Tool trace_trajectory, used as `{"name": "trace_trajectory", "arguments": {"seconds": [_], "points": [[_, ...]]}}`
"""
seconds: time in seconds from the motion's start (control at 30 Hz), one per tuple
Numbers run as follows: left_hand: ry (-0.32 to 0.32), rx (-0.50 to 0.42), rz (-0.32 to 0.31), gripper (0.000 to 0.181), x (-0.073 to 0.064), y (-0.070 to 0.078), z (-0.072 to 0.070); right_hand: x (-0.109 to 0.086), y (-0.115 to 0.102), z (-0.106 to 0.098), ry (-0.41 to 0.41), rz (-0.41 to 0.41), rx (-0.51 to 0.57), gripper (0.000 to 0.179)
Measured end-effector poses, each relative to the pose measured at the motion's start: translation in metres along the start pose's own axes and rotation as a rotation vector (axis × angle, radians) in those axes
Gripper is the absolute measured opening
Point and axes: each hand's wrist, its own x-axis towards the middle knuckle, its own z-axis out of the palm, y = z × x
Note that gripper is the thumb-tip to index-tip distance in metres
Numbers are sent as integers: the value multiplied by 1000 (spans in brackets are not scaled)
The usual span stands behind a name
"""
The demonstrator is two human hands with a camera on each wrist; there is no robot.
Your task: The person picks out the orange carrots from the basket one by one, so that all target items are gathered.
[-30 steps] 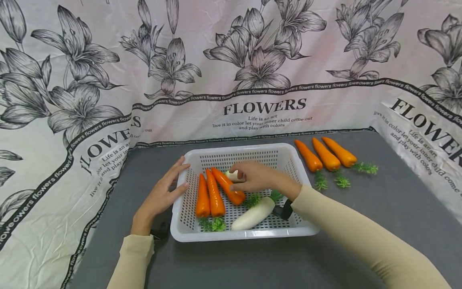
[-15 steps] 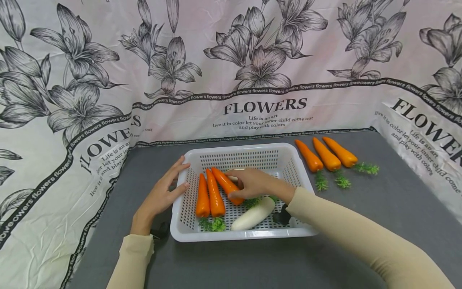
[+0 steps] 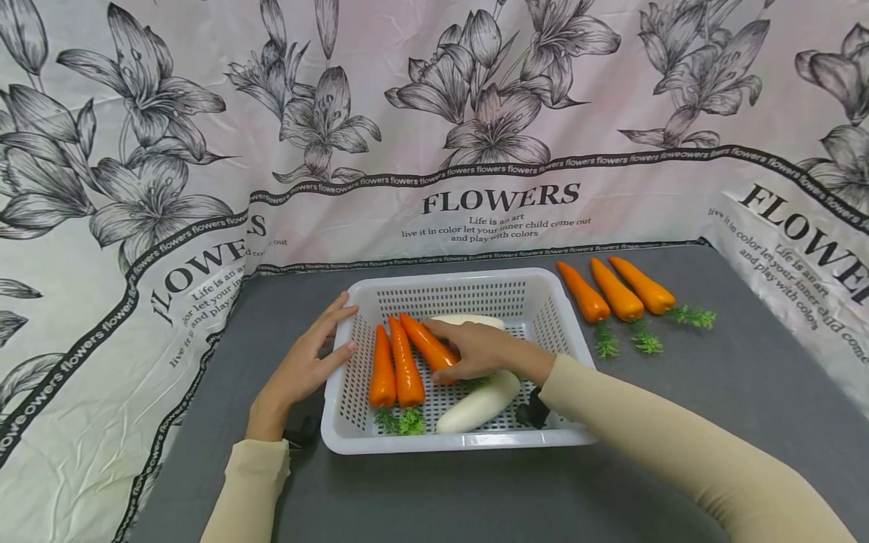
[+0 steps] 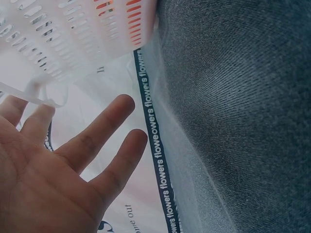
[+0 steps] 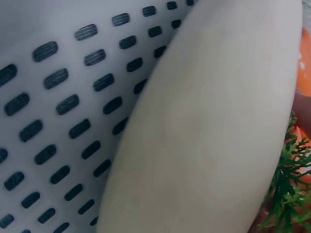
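Observation:
A white perforated plastic basket holds three orange carrots with green tops and two white radishes. My right hand reaches in from the right and grips the rightmost carrot, its thumb low on the thick end; part of the carrot and its leaves are hidden. Two other carrots lie side by side to its left. One white radish lies below my right hand, and another radish lies behind it. My left hand rests with spread fingers on the basket's left rim.
Three lighter orange carrots with green leaves lie on the grey table right of the basket. A flower-printed cloth hangs behind and at both sides. A close radish fills most of the right wrist view.
My right hand has come down and toward the front onto the rightmost carrot in the basket, uncovering more of the back radish. The left hand has stayed on the rim.

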Motion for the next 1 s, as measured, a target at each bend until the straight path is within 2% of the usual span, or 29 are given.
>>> {"name": "trace_trajectory", "arguments": {"seconds": [0.17,0.47,0.77,1.0], "points": [[-1,0,5,61,1,1,1,-2,5,-1,-8,-21,80,83],[0,1,7,61,0,0,0,-3,7,-7,-8,-35,84,65],[7,7,5,61,0,0,-1,-3,8,-18,95,-13,61,44],[6,6,6,61,0,-1,0,-5,9,-19,122,-26,68,38]]}}
